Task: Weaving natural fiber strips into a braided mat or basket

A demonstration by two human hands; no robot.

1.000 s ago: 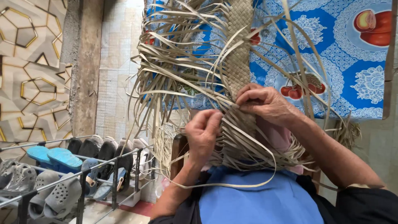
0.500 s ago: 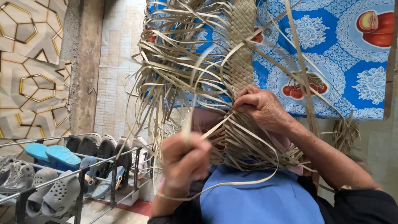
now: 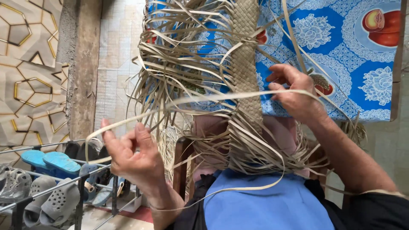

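A woven band of pale straw strips (image 3: pixel 248 64) hangs upright in front of me, with many loose strips fanning out to its left and below. My left hand (image 3: pixel 130 155) is low at the left, fingers closed on one long loose strip (image 3: pixel 204 99) that runs across to the band. My right hand (image 3: pixel 294 91) is at the band's right edge, fingertips pinching the other end of that strip. My blue-clad knee (image 3: pixel 264 204) sits under the work.
A blue flowered cloth (image 3: pixel 353 55) hangs behind the weaving. A metal shoe rack (image 3: pixel 55 187) with blue and grey sandals stands at the lower left. A patterned wall (image 3: pixel 30 72) and a concrete post (image 3: pixel 83 72) are at the left.
My left hand has dropped away from the band to the lower left, drawing one long strip out. My right hand has shifted right and up along the band's edge.
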